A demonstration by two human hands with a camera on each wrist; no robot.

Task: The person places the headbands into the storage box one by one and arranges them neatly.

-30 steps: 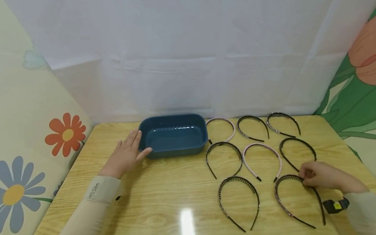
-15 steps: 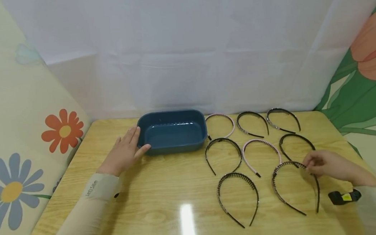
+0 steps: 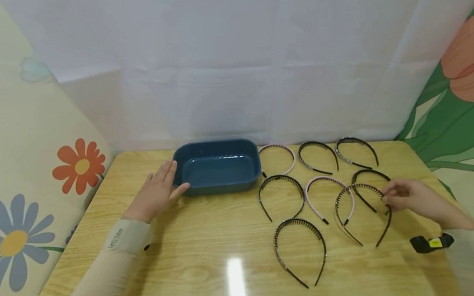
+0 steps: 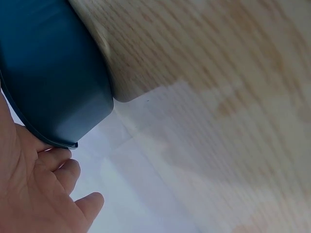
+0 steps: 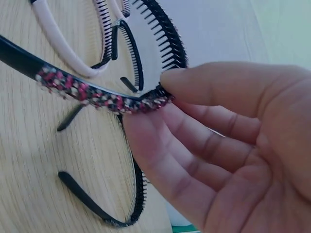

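Headband (image 5: 97, 96) sits pinched in the right hand (image 3: 415, 200).

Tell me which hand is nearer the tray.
Left. The left hand touches the tray at its left end; the right hand is well off to the tray's right, holding a headband.

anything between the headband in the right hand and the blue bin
Yes: in the head view, a pink headband and, nearer the blue bin, a black headband lie on the table between. Lifting the held headband over both would probably work.
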